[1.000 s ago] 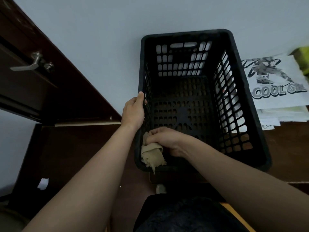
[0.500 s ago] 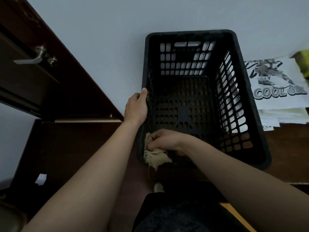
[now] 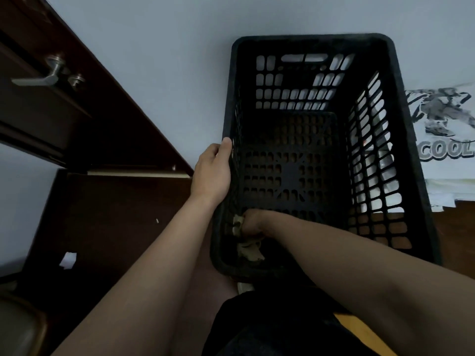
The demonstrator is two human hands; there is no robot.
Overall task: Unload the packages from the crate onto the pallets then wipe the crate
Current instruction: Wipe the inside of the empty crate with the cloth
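- Two bare hands are in view, both at one black crate (image 3: 308, 38) that stands against a pale wall (image 3: 154, 47).
- The left hand (image 3: 213, 173) grips the crate's left rim about halfway along. Its thumb lies on top of the edge and the rest of the hand wraps the outside of the wall.
- The right hand (image 3: 253, 223) is inside the crate, low in the near left corner, just below and in front of the left hand. Its fingers are curled round one beige cloth (image 3: 248, 249).
- The cloth is bunched. Part of it is squeezed between the right hand and the left wall, and the rest hangs out beneath the hand toward the near wall.
- Beyond the right hand the crate's perforated floor shows bare.
- One printed white package (image 3: 447, 140) lies well to the right of the right hand, outside the crate's right wall. It bears a dark figure and the letters "COOL".
- Under that package are more pale layers (image 3: 449, 188); I cannot tell how many.
- To the left of the left hand stands one dark brown door (image 3: 77, 119) with one metal lever handle (image 3: 38, 79) and one round fitting (image 3: 75, 80) beside it.
- One white scrap of paper (image 3: 68, 260) lies on the dark floor, well to the left of the left forearm.
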